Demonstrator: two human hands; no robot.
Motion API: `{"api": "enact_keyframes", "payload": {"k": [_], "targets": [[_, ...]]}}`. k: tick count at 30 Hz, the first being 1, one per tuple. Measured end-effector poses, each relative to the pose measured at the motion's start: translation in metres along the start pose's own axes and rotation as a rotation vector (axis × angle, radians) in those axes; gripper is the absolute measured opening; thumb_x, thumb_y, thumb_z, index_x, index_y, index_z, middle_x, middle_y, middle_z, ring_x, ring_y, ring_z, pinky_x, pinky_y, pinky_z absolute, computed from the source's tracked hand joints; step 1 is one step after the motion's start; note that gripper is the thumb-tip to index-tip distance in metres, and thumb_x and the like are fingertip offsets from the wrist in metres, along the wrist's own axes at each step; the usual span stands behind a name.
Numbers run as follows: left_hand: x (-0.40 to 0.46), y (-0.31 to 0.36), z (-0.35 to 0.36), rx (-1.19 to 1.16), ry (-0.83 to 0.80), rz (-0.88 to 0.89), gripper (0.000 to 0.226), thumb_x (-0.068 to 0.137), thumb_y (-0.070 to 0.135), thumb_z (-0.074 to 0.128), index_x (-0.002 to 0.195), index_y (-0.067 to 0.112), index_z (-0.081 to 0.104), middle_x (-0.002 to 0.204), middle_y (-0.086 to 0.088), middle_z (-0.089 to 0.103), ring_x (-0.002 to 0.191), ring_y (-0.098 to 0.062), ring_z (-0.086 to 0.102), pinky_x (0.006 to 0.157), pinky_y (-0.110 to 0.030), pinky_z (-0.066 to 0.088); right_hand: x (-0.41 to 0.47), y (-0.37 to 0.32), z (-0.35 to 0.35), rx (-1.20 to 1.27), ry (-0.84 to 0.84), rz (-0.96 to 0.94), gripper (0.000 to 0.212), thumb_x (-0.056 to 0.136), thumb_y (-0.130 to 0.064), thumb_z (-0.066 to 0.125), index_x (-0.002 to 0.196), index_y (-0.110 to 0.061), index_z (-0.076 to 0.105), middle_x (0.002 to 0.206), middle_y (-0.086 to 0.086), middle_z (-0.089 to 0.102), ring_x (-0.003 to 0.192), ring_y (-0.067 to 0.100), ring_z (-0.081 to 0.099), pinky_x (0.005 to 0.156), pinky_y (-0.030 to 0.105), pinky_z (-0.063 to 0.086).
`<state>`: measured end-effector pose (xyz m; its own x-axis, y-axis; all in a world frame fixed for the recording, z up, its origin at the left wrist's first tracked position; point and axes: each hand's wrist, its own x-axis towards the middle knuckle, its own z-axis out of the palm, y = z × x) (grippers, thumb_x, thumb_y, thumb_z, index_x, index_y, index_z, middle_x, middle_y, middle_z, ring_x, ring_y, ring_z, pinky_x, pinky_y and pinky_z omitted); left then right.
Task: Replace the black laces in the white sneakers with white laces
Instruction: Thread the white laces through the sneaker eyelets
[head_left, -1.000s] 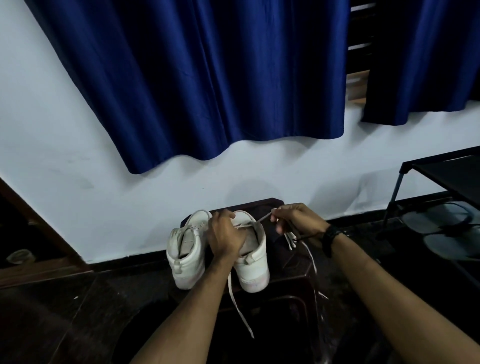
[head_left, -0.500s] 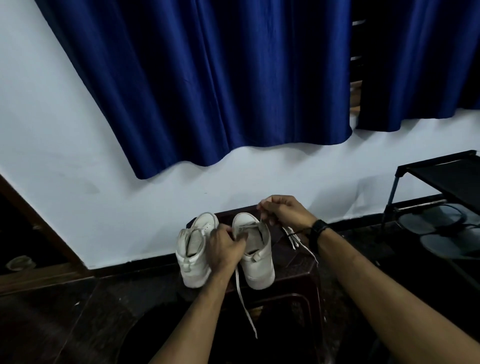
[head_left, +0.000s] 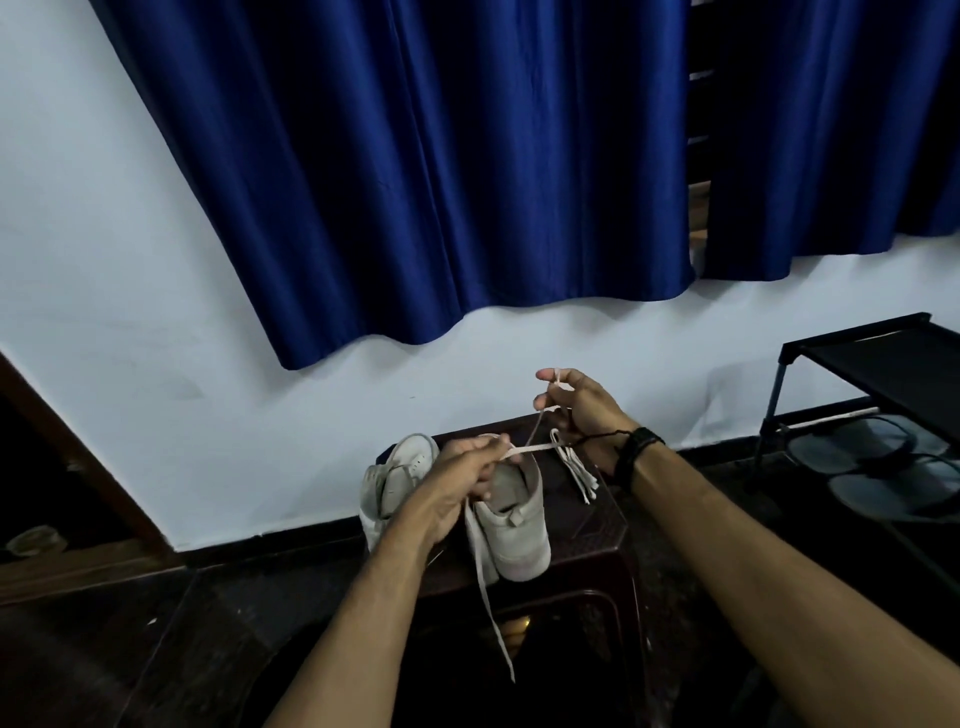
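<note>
Two white sneakers stand heels toward me on a dark stool (head_left: 597, 535): the left sneaker (head_left: 392, 478) and the right sneaker (head_left: 514, 525). My left hand (head_left: 462, 478) hovers over the right sneaker's opening and pinches a white lace (head_left: 530, 449). That lace runs up to my right hand (head_left: 582, 410), which pinches its end, raised above the stool's back. Another stretch of white lace (head_left: 491, 608) hangs down the stool's front. A bundle of white laces (head_left: 576, 470) lies on the stool under my right hand. No black lace is plainly visible.
A white wall with a blue curtain (head_left: 415, 166) rises behind the stool. At the right stands a black shoe rack (head_left: 878, 364) holding dark sandals (head_left: 893, 467). The floor is dark. A wooden door frame (head_left: 62, 457) is at the left.
My right hand has risen and moved back, drawing the white lace taut out of the right sneaker. My left hand shifted from the shoe's tongue to pinching the lace.
</note>
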<state>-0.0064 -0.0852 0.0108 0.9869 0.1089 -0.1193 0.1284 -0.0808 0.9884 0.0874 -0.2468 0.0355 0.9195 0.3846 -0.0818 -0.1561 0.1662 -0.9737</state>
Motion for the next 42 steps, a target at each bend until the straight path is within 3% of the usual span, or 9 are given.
{"api": "enact_keyframes", "payload": {"k": [10,14,18,21,23,25,29,35,42], "targets": [[-0.005,0.004,-0.048,0.212,0.146,-0.031,0.027,0.09,0.033,0.069,0.079,0.009,0.066,0.049,0.008,0.031,0.046,-0.007,0.027,0.045,-0.02,0.025,0.003,0.016,-0.021,-0.553,-0.017,0.023,0.018,0.102,-0.012,0.044,0.098,-0.008,0.061,0.067,0.007,0.061,0.036,0.002,0.043,0.038,0.015,0.033],[-0.002,0.008,-0.045,0.25,0.184,0.004,0.029,0.089,0.036,0.071,0.075,0.011,0.065,0.047,0.008,0.029,0.045,-0.009,0.024,0.045,-0.022,0.023,-0.001,0.018,-0.028,-0.986,-0.124,0.038,0.023,0.099,-0.023,0.052,0.094,-0.012,0.071,0.084,0.007,0.071,0.083,0.016,0.062,0.064,0.022,0.043],[0.002,0.012,-0.03,0.249,0.196,0.049,0.028,0.091,0.031,0.07,0.081,0.005,0.066,0.042,0.014,0.032,0.039,-0.003,0.025,0.041,-0.017,0.023,-0.012,0.021,-0.022,-1.436,-0.005,-0.035,0.044,0.086,-0.047,0.061,0.122,-0.022,0.063,0.128,0.005,0.057,0.125,0.027,0.045,0.098,0.035,0.041],[0.008,0.015,-0.012,0.238,0.204,0.127,0.023,0.091,0.022,0.069,0.077,0.004,0.067,0.046,0.013,0.05,0.043,0.003,0.039,0.048,-0.011,0.033,-0.015,0.019,0.002,-0.757,-0.231,-0.157,0.049,0.088,-0.039,0.064,0.132,-0.019,0.055,0.136,0.008,0.055,0.127,0.023,0.049,0.105,0.039,0.041],[0.014,0.016,-0.005,0.191,0.22,0.158,0.022,0.09,0.021,0.071,0.072,0.008,0.069,0.06,0.002,0.062,0.057,-0.003,0.052,0.06,-0.017,0.042,-0.017,0.017,0.02,-0.346,-0.378,-0.044,0.031,0.099,-0.02,0.054,0.127,-0.008,0.055,0.122,0.023,0.062,0.101,0.023,0.059,0.085,0.033,0.049],[0.02,0.016,-0.005,0.189,0.267,0.171,0.025,0.087,0.028,0.074,0.066,0.013,0.07,0.067,-0.006,0.069,0.064,-0.014,0.061,0.069,-0.028,0.048,-0.016,0.013,0.028,-0.427,-0.408,-0.04,0.023,0.102,-0.015,0.046,0.119,-0.002,0.055,0.097,0.019,0.066,0.078,0.022,0.055,0.062,0.028,0.045],[0.025,0.004,-0.017,0.281,0.495,0.145,0.031,0.083,0.044,0.074,0.071,0.016,0.072,0.068,0.002,0.07,0.07,-0.014,0.064,0.072,-0.029,0.048,0.0,0.013,0.016,-0.671,-0.295,-0.166,0.02,0.101,-0.018,0.05,0.091,-0.021,0.067,0.069,-0.006,0.062,0.068,0.014,0.053,0.066,0.027,0.044],[0.018,-0.036,-0.016,0.463,0.558,-0.12,0.045,0.068,0.053,0.078,0.053,0.016,0.058,0.051,0.004,0.058,0.056,-0.015,0.056,0.062,-0.026,0.042,0.016,0.033,0.003,-0.398,0.127,-0.157,0.02,0.097,-0.011,0.054,0.089,-0.013,0.073,0.069,-0.002,0.068,0.044,0.0,0.054,0.047,0.014,0.045],[0.026,-0.046,-0.011,0.553,0.574,-0.212,0.041,0.077,0.032,0.067,0.042,0.015,0.054,0.043,-0.003,0.052,0.051,-0.025,0.056,0.058,-0.038,0.056,0.022,0.044,0.039,-0.293,0.006,-0.186,0.013,0.089,0.001,0.063,0.083,-0.006,0.072,0.07,0.005,0.069,0.05,0.004,0.062,0.054,0.015,0.05]]}}
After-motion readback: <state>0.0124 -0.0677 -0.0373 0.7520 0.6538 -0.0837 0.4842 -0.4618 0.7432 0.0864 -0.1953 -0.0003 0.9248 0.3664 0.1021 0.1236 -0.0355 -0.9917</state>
